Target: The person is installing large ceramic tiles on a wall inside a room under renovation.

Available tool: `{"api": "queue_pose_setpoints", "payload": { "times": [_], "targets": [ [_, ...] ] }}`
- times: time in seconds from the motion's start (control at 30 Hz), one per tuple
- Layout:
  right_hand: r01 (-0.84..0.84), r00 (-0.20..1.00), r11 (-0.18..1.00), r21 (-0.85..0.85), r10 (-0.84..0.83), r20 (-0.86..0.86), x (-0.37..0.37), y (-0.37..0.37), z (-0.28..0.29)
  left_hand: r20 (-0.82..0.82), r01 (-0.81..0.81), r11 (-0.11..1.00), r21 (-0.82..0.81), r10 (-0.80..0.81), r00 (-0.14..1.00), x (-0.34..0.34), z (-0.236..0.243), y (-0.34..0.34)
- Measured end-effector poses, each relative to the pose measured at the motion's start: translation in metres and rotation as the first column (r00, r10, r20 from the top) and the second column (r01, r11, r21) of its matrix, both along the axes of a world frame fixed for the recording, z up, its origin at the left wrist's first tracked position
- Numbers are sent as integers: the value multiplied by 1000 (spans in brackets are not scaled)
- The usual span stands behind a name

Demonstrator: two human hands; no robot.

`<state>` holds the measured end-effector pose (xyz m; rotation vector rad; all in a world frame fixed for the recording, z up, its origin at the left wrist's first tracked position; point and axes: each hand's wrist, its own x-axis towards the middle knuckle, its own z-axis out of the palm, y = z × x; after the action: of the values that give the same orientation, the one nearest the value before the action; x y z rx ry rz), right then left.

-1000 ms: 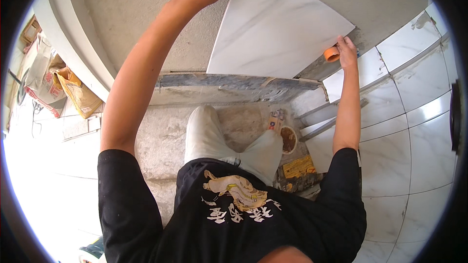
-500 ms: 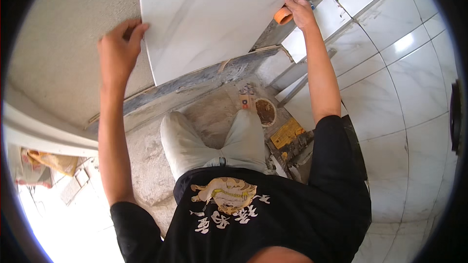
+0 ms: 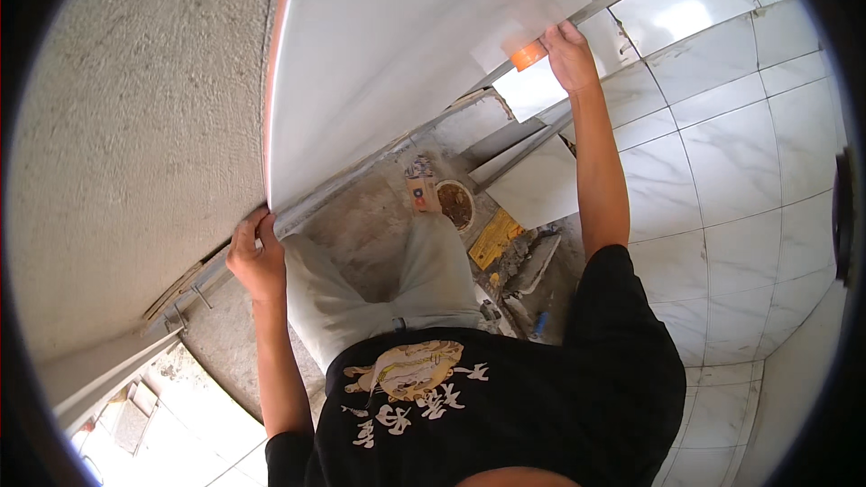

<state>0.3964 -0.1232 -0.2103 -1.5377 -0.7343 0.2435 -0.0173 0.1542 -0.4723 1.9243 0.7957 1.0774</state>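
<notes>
A large white marble-look tile (image 3: 388, 54) is held up against the rough grey plastered wall (image 3: 126, 126). My left hand (image 3: 254, 257) grips the tile's lower left corner. My right hand (image 3: 566, 52) holds the tile's far right corner, with a small orange piece (image 3: 528, 56) at its fingertips. The tile's left edge shows an orange-red body. Below the tile runs a metal straightedge (image 3: 361, 185) along the wall.
Glossy white tiles (image 3: 740, 153) cover the wall on the right. On the floor lie a loose tile (image 3: 541, 189), a round container (image 3: 456, 203), a small box (image 3: 419, 191), a yellow packet (image 3: 492, 239) and a trowel (image 3: 532, 261). My legs in pale trousers (image 3: 388, 289) stand on bare concrete.
The view has swung; the tile now sits larger and closer. My left hand has gone from the tile's side edge down to its lower corner. My right hand stays at the far corner.
</notes>
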Motion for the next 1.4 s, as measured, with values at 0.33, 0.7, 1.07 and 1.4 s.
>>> {"api": "queue_pose_setpoints", "payload": {
  "times": [0.33, 0.7, 1.07, 1.4],
  "targets": [
    [-27, 998, 999, -20, 28, 53, 2, -3, 2, -183, 9, 989, 150, 19, 983, -1, 9, 2],
    [26, 998, 1000, 12, -26, 62, 2, -5, -8, -187, -16, 982, 188, 52, 981, -2, 6, 8],
    [19, 971, 1000, 10, -21, 237, 3, -26, -14, -175, -8, 982, 187, 41, 984, -3, 10, 8],
    [-41, 987, 992, 115, 23, 156, 3, -44, -26, -78, -63, 978, 197, 80, 994, 4, 2, 1]
  ]
}}
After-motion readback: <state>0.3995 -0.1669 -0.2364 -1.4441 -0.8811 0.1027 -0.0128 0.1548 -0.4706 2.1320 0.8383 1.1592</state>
